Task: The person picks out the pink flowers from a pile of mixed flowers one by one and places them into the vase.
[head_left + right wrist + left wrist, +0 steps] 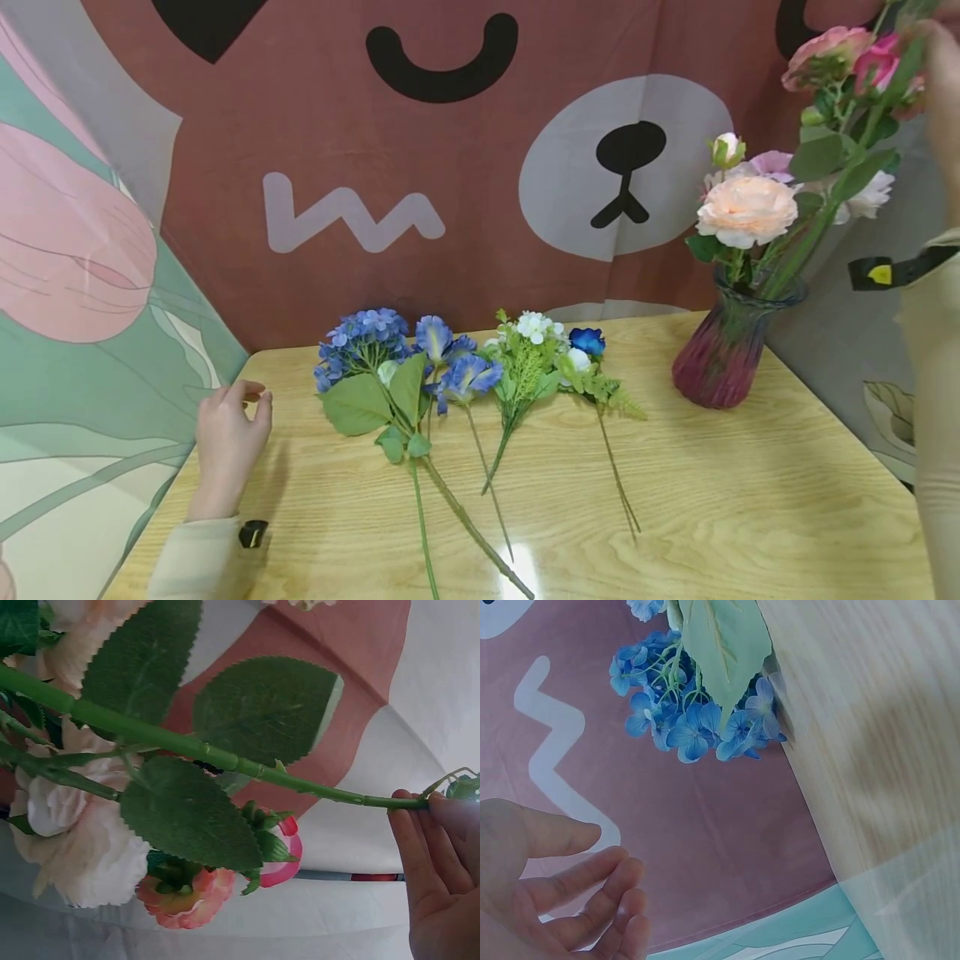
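High at the right edge of the head view, my right hand point(943, 108) holds a flower stem above the vase. In the right wrist view the fingers of that hand point(442, 870) pinch a long green stem point(247, 766); its bloom is mostly out of frame. The stem's lower end enters the pink glass vase point(716, 354), which leans a little and holds a peach flower point(747, 210) and pink blooms point(828, 54). My left hand point(231, 437) hovers at the table's left side with loosely bent fingers, holding nothing. Nearest it lies a blue hydrangea point(367, 342).
On the wooden table point(712, 500) lie blue irises point(467, 379), a white-flowered green sprig point(525, 358) and a stem with a dark blue bloom point(587, 340). A cloth backdrop point(337, 142) with a bear print stands behind the table.
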Available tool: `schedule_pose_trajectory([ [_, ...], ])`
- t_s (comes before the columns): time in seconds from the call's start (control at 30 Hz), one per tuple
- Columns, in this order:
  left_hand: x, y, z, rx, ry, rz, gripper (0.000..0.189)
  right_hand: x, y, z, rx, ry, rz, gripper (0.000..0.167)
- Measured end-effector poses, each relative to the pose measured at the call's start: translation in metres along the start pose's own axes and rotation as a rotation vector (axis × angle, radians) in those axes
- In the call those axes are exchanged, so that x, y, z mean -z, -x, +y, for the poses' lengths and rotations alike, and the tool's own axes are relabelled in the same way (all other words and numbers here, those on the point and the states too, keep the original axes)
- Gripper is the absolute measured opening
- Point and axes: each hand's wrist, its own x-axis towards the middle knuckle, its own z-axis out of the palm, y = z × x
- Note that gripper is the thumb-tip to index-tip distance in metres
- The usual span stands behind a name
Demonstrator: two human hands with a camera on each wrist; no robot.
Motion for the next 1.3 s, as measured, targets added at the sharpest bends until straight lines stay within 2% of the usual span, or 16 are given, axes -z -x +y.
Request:
schedule_pose_trajectory([
  [0.03,0.0,0.0,0.0,0.001,-0.001,0.001,0.013,-0.001,0.001,0.0,-0.017,-0.054,0.008,0.015],
  [0.07,0.0,0.0,0.001,0.0,0.0,0.002,0.013,-0.002,0.003,0.001,0.012,-0.048,0.021,0.016],
  [0.17,0.001,0.0,0.001,-0.006,-0.001,0.008,0.013,-0.004,0.006,0.005,0.024,-0.001,0.059,0.015],
  [0.27,0.0,0.0,0.001,-0.015,0.0,0.014,0.013,-0.006,0.011,0.011,0.04,0.097,0.117,0.021],
  [0.37,0.0,0.0,0.0,-0.021,0.001,0.02,0.013,-0.008,0.017,0.015,0.046,0.103,0.134,0.016],
  [0.47,0.0,0.0,0.0,-0.025,0.003,0.023,0.013,-0.009,0.022,0.018,0.044,0.059,0.115,0.012],
  [0.6,0.0,0.001,0.0,-0.025,0.004,0.027,0.012,-0.009,0.026,0.021,0.01,0.015,0.074,0.015],
  [0.93,-0.001,0.001,-0.002,-0.032,0.002,0.036,0.012,-0.007,0.034,0.029,-0.09,0.045,0.012,0.021],
  [1.1,0.0,0.001,-0.002,-0.034,0.001,0.033,0.012,-0.007,0.036,0.036,-0.107,0.012,-0.024,0.022],
  [1.3,0.0,0.001,-0.002,-0.036,0.003,0.032,0.011,-0.008,0.039,0.043,-0.073,-0.024,-0.019,0.014],
])
